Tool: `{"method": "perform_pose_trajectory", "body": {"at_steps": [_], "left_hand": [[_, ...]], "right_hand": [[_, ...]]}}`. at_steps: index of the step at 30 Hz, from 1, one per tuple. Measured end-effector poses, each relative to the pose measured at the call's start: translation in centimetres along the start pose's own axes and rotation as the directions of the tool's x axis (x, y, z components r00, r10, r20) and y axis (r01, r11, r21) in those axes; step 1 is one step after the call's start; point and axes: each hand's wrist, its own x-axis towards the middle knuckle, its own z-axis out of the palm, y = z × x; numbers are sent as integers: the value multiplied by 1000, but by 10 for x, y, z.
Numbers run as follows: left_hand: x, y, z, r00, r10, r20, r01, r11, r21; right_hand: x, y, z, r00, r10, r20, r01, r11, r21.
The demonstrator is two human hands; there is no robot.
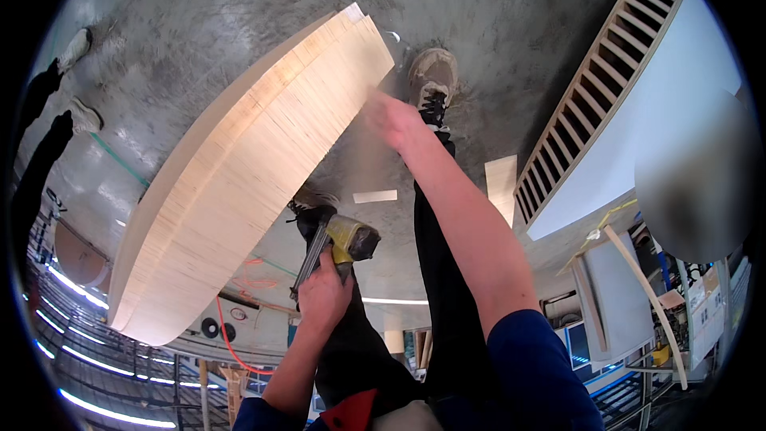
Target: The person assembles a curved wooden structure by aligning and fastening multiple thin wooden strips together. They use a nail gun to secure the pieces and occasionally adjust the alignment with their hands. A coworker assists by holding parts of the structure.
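Observation:
My left hand (324, 294) is wrapped round the grip of a yellow and black nail gun (345, 239), low between my legs and beside the near edge of a big pale wooden piece. This curved plywood piece (247, 144) stretches from the upper middle down to the lower left, with a broad grained face towards me. At its upper right edge is my right hand (391, 118), on an outstretched arm. Motion smears its fingers, so what they do is unclear. A blurred tan shape shows just below that hand; its kind cannot be made out.
A thin wooden offcut (375, 196) lies on the concrete floor (511, 48) near my shoe (433, 80). On the right stands a long slatted wooden frame (602, 84) with a white panel. An orange hose (227, 343) runs at lower left. Another person's shoes (76, 49) are at far left.

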Motion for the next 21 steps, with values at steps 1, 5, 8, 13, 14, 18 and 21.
{"method": "perform_pose_trajectory", "body": {"at_steps": [1, 5, 8, 13, 14, 18, 21], "left_hand": [[-3, -6, 2, 999, -35, 21, 34, 999, 7], [-13, -23, 3, 999, -31, -21, 30, 999, -42], [-19, -42, 15, 998, -31, -62, 25, 995, -96], [-35, -74, 30, 994, -31, -101, 11, 981, -192], [-41, -81, 33, 994, -37, -101, 14, 977, -212], [-66, -118, 46, 983, -85, -162, 26, 942, -334], [-85, -157, 71, 964, -173, -204, 57, 878, -476]], "right_hand": [[3, 3, 0, 1000, -10, -8, 10, 1000, 12], [24, 15, -8, 1000, -29, 7, 29, 995, 90], [22, 15, -5, 999, -38, -8, 39, 996, 78], [2, 14, 4, 980, -159, -121, 130, 968, -215], [-6, 15, 10, 970, -190, -152, 138, 944, -300], [-40, 32, 6, 896, -405, -183, 289, 843, -453], [-79, 61, 0, 826, -562, 45, 456, 619, -639]]}}
